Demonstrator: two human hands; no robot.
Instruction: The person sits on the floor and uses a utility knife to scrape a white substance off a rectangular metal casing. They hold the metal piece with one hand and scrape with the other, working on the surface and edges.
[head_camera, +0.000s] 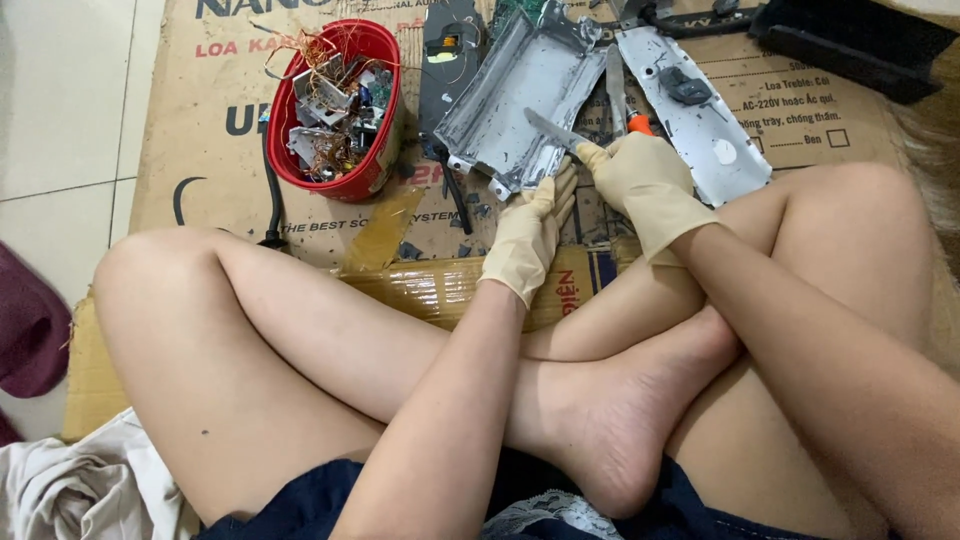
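Observation:
Both hands wear pale latex gloves. My right hand (648, 180) grips an orange-handled tool with a flat metal blade (552, 129), whose tip lies on a bent grey metal casing (515, 85). My left hand (530, 232) rests with fingers together against the casing's near edge, steadying it. The casing lies on flattened brown cardboard (215, 150) in front of my crossed legs.
A red plastic bowl (380, 175) with copper wire and circuit scraps stands at the left. A second grey metal plate (700, 120), a dark circuit board (450, 50) and a black part (850, 40) lie beyond. Tiled floor (60, 100) and a maroon object (30, 330) are at the left.

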